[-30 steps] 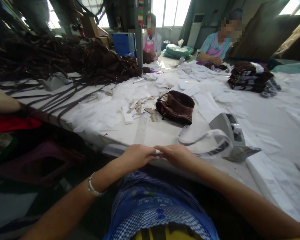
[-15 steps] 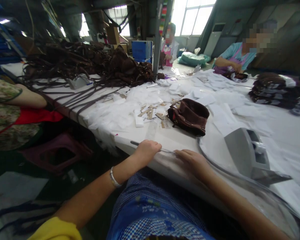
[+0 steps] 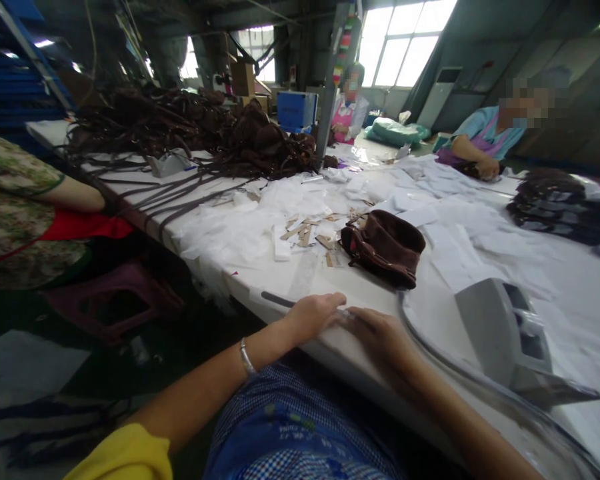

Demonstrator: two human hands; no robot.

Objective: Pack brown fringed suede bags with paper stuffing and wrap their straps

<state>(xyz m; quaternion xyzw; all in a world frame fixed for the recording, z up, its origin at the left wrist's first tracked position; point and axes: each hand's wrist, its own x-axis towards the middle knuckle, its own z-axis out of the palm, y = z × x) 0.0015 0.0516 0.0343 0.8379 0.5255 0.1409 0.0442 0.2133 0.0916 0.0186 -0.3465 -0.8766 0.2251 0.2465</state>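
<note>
My left hand (image 3: 316, 316) is closed round a thin dark strap (image 3: 276, 299), whose end sticks out to the left along the table edge. Close beside it, my right hand (image 3: 383, 337) has its fingers bent over the same strip, and a bit of clear plastic film (image 3: 341, 313) shows between them. A long plastic-covered strap (image 3: 433, 340) curves away on the right, past my right forearm. Just beyond the hands sits a dark brown pouch-like bag (image 3: 384, 248) with its mouth open. A grey tape dispenser (image 3: 503, 333) stands to the right of my right hand.
White paper and film scraps (image 3: 230, 223) spread over the white table (image 3: 260, 283). Brown straps and bags (image 3: 200, 130) are heaped at the back left, and a dark stack (image 3: 563, 207) lies at right. A metal post (image 3: 329, 93) rises behind. Several co-workers surround the table.
My left hand has shifted right along the strap, closer to my right hand. The view has tilted slightly, so the table and bag appear lower. The bag remains in its place.
</note>
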